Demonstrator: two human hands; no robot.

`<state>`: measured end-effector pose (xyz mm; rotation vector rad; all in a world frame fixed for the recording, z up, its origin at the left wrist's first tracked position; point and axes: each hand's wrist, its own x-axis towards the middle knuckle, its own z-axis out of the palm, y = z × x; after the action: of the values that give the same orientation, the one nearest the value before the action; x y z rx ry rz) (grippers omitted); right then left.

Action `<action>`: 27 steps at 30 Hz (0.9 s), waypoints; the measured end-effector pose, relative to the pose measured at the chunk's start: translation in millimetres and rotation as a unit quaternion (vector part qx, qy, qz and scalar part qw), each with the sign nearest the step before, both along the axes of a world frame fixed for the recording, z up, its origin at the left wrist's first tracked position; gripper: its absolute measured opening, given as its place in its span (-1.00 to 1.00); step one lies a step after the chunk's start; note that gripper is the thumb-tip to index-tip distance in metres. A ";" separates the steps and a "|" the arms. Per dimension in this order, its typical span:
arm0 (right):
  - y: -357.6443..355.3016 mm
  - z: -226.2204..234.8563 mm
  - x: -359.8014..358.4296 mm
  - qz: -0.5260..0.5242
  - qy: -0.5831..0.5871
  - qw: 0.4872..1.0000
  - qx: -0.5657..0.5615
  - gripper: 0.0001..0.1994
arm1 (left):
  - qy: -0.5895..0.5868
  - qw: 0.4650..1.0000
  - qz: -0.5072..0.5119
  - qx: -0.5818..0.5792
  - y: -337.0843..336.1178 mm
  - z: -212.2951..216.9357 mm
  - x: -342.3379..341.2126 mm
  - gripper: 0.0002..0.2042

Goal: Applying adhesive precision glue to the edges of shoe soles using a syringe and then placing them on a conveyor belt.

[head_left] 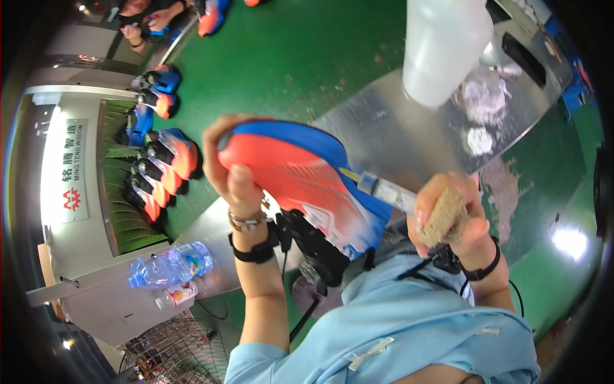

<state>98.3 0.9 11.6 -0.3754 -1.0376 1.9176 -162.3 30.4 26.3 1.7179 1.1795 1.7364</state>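
Note:
My left hand (236, 176) grips an orange and blue sports shoe (281, 166) by one end, with the thumb on its orange side and the fingers curled round the edge. The shoe is tilted in front of my body. Closed in my right hand (476, 233) are a clear syringe (395, 194) and a rough tan block (444, 217). The syringe's yellow tip meets the blue edge of the shoe in this view; whether it touches cannot be made out. A dark strapped device (313, 249) sits near my left wrist, partly behind the shoe.
On the metal table (377, 121) stand a large whitish container (441, 51), pale lumps (483, 96) and a black flat object (524, 59). Plastic bottles (182, 264) lie at left, above a wire fan (179, 349). Several shoes (173, 153) line a green rack; another person's hand (133, 33) shows far left.

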 end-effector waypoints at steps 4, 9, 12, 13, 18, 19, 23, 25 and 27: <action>-3.8 -18.8 -1.4 0.006 -0.012 1.000 -0.017 -0.35 | 0.029 0.998 0.054 -0.019 6.0 -6.9 -6.0 -0.38; -18.6 -35.1 6.0 0.027 -0.035 0.999 -0.028 -0.37 | -0.004 0.991 0.126 -0.041 6.4 -22.1 -17.1 -0.42; -25.6 -41.1 14.9 0.029 -0.060 0.997 -0.025 -0.37 | 0.056 0.986 0.148 -0.046 5.6 -21.7 -19.6 -0.42; -27.0 -42.2 17.9 0.037 -0.067 0.997 -0.022 -0.37 | 0.053 0.986 0.151 -0.050 6.3 -21.9 -19.3 -0.42; -32.3 -51.1 33.0 0.041 -0.091 0.995 -0.027 -0.37 | -0.065 0.985 0.157 -0.034 12.1 -23.5 -2.8 -0.62; -33.9 -53.7 35.5 0.038 -0.095 0.994 -0.029 -0.36 | -0.051 0.983 0.175 -0.036 11.5 -26.6 -4.5 -0.63; -38.1 -61.6 45.1 0.024 -0.113 0.993 -0.028 -0.37 | 0.006 0.972 0.231 -0.042 16.1 -35.0 -23.0 -0.65; -38.6 -66.1 46.6 0.024 -0.103 0.994 -0.030 -0.39 | 0.056 0.964 0.257 -0.035 20.2 -44.0 -46.7 -0.65; -38.2 -66.7 47.2 0.021 -0.100 0.994 -0.040 -0.40 | 0.031 0.960 0.268 -0.077 17.6 -50.2 -55.0 -0.67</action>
<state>145.5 -37.2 -55.1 -0.6047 -1.1071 1.9929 -217.3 48.0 -23.9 1.4515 1.8906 1.8203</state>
